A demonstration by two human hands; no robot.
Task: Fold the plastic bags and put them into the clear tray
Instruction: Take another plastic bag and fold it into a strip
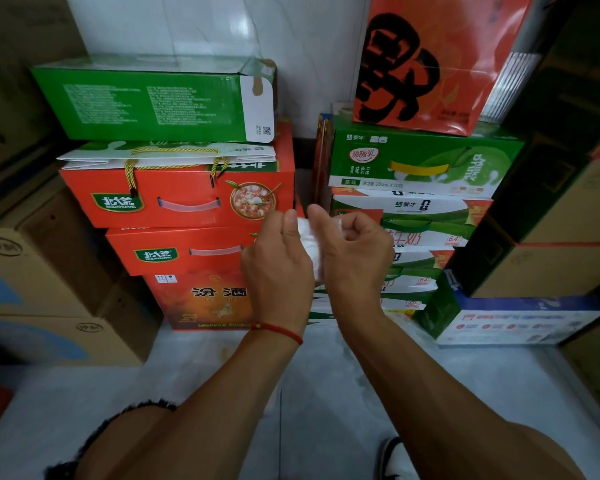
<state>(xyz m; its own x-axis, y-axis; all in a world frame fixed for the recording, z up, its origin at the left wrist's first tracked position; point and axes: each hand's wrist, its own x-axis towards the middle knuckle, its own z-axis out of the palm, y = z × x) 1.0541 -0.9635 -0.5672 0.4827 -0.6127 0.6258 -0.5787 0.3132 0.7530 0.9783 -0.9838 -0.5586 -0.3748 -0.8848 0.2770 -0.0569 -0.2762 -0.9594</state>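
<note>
White plastic bag (311, 245), bunched small and held in mid-air between my two hands, in front of the stacked cartons. My left hand (278, 261) and right hand (355, 252) both curl their fingers around it, thumbs raised at its top edge. I judge the folding step to be in hand, near its end; the next move calls for locating the clear tray, which is not in view. Legible print: "汾酒" on the lower orange box (201, 299); "Milky Drink" and "250ml x 20" on the green carton (420, 161).
</note>
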